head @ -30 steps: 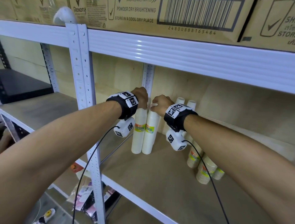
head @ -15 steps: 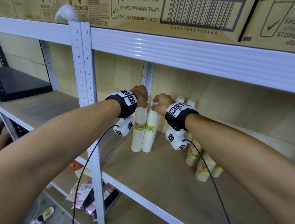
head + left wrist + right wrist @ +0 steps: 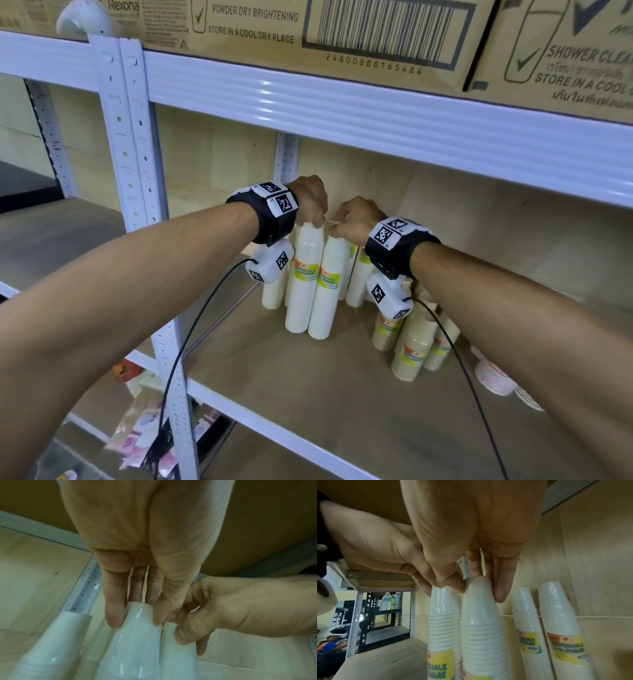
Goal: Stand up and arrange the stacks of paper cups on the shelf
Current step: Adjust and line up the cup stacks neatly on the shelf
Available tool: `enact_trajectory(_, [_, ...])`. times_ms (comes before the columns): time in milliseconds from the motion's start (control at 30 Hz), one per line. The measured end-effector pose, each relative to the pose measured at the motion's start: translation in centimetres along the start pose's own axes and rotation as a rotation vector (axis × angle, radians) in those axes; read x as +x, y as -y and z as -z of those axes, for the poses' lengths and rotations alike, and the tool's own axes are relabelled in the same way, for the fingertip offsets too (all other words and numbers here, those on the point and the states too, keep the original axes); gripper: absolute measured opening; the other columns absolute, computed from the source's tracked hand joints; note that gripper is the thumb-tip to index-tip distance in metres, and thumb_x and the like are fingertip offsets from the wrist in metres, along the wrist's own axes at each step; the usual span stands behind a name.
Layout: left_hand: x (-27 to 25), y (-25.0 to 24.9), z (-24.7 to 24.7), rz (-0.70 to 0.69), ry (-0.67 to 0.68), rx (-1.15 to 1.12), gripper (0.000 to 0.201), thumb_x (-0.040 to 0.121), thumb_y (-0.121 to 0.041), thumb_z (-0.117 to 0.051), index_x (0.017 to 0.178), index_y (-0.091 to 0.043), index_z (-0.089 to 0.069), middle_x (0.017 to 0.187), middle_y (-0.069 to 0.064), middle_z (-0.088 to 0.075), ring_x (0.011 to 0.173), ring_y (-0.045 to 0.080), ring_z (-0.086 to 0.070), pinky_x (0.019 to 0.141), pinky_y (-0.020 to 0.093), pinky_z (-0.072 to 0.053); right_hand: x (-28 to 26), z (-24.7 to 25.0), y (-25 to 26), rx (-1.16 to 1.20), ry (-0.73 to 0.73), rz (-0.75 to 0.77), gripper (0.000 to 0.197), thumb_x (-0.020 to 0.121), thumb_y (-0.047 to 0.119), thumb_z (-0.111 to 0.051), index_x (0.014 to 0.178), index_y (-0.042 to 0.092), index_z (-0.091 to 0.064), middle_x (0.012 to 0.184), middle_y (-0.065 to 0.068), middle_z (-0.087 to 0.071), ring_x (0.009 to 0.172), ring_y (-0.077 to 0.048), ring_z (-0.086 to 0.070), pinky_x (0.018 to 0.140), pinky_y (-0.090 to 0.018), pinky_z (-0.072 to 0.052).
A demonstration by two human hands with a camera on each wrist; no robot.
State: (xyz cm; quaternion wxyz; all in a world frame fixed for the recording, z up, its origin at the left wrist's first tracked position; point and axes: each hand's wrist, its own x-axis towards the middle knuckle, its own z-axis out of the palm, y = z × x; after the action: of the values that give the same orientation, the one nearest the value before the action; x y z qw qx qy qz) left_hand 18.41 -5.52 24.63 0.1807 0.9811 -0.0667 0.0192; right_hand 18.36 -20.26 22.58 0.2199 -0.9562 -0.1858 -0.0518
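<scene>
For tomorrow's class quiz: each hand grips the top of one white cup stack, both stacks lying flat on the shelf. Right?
Not quite. Left hand and right hand each grip a white stack, but the stacks stand upright on the shelf, as the head view shows.

white metal shelving [image 3: 376,130], plywood back wall [image 3: 479,219], cardboard boxes [image 3: 308,31]

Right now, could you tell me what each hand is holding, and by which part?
The left hand pinches the top of the left white cup stack; the right hand pinches the top of the neighbouring white cup stack.
</scene>
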Motion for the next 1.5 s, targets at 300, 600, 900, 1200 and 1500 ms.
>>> enact_trajectory(300, [3.1, -2.7, -2.0, -0.085, -0.066, -0.022, 0.042, 0.081, -0.008, -0.072, 0.123, -0.008, -0.067, 0.122, 0.004, -0.063, 0.112, 0.021, -0.059, 0.090, 0.028, -0.051, -0.3, 2.0, -3.5, -0.027, -0.053, -0.081, 0.032, 0.078, 0.021, -0.074, 0.106, 0.007, -0.069, 0.093, -0.005, -0.061, 0.089, -0.024, -0.063, 0.068, -0.024, -0.045])
enact_trajectory(600, [6.1, -3.6, -3.5, -0.139, -0.090, -0.023, 0.042, 0.083, -0.007, -0.069, 0.124, -0.012, -0.065, 0.133, 0.003, -0.055, 0.119, 0.022, -0.055, 0.083, 0.021, -0.042, 1.0, 2.0, -6.2, -0.007, -0.105, -0.095, 0.031, 0.077, 0.021, -0.074, 0.105, 0.011, -0.069, 0.096, -0.004, -0.063, 0.085, -0.020, -0.060, 0.067, -0.024, -0.045])
enact_trajectory(900, [8.2, -3.4, -4.6, -0.143, -0.058, -0.038, 0.042, 0.082, -0.004, -0.068, 0.124, -0.008, -0.065, 0.132, 0.006, -0.058, 0.117, 0.023, -0.057, 0.080, 0.021, -0.042, 2.6, 1.6, -7.6, 0.004, -0.113, -0.086, 0.030, 0.079, 0.021, -0.073, 0.106, 0.011, -0.068, 0.094, 0.001, -0.057, 0.084, -0.017, -0.056, 0.069, -0.024, -0.043])
enact_trajectory(1200, [9.3, -3.2, -5.1, -0.103, -0.075, -0.053, 0.039, 0.086, 0.001, -0.064, 0.125, -0.005, -0.065, 0.133, 0.007, -0.059, 0.118, 0.022, -0.058, 0.080, 0.020, -0.041, 3.8, 0.6, -8.2, 0.004, -0.102, -0.093, 0.030, 0.082, 0.019, -0.068, 0.111, 0.013, -0.068, 0.110, -0.003, -0.064, 0.092, -0.019, -0.059, 0.071, -0.024, -0.040])
enact_trajectory(1500, [9.8, -3.2, -5.4, -0.112, -0.064, -0.044, 0.026, 0.084, 0.002, -0.065, 0.108, -0.006, -0.068, 0.104, -0.001, -0.052, 0.095, 0.012, -0.050, 0.070, 0.021, -0.041, 4.1, 0.2, -8.5, -0.040, -0.134, -0.102, 0.031, 0.087, 0.021, -0.062, 0.117, 0.014, -0.066, 0.120, -0.006, -0.063, 0.106, -0.026, -0.061, 0.082, -0.030, -0.049])
